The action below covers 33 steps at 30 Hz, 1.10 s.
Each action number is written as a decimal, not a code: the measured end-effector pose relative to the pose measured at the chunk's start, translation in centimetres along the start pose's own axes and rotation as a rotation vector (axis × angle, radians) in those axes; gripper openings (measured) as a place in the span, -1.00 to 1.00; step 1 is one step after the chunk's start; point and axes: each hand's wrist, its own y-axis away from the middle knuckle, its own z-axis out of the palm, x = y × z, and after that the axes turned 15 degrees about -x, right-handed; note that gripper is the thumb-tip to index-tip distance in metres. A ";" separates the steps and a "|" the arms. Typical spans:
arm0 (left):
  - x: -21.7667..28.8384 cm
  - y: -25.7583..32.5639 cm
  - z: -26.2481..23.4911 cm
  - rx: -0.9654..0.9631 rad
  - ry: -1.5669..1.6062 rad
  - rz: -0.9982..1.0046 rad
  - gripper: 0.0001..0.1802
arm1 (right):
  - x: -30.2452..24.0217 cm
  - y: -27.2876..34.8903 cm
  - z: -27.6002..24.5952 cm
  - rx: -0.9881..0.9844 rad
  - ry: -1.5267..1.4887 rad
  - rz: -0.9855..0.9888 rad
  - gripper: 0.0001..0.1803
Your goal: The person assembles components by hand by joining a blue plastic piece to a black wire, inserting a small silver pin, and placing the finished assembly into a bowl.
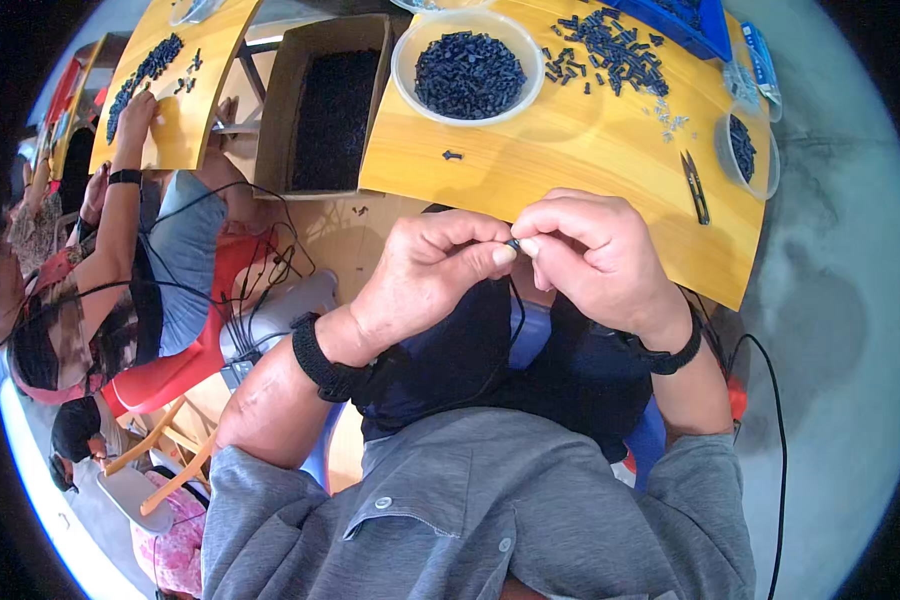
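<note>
Both my hands meet in front of the near table edge, fingertips almost touching. My left hand [425,268] pinches a small black part [513,244] between thumb and forefinger. From the other side my right hand [605,258] closes its thumb and fingertips on the same part. Most of the part is covered by the fingers, so its exact kind cannot be made out. On the yellow table [570,150] beyond my hands, a single small black piece [452,155] lies apart from a loose pile of black pieces [620,55].
A white bowl [470,121] full of black pieces stands at the table's back left. Thread snips [695,190], small clear bits [667,118], a clear tub [767,180] and a blue bin [685,38] lie rightward. Left are a cardboard box [270,150] and a co-worker's hand [137,115].
</note>
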 end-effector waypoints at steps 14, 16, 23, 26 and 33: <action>0.0 -0.1 0.4 0.067 0.093 0.015 -0.88 | -0.8 -0.2 1.0 0.150 0.103 0.005 -0.96; 0.2 -0.1 0.3 0.067 0.039 0.023 -0.88 | -1.2 -0.2 0.8 0.094 0.131 0.069 -0.95; 0.3 -0.1 0.1 0.068 0.030 0.032 -0.89 | 0.3 0.0 2.1 0.226 0.207 -0.108 -0.95; 0.3 0.0 0.1 0.046 0.026 0.030 -0.89 | 0.1 0.4 2.6 0.249 0.162 -0.086 -0.94; 0.4 0.0 0.1 0.051 0.140 0.050 -0.87 | 0.0 0.4 2.2 0.257 0.004 -0.063 -0.92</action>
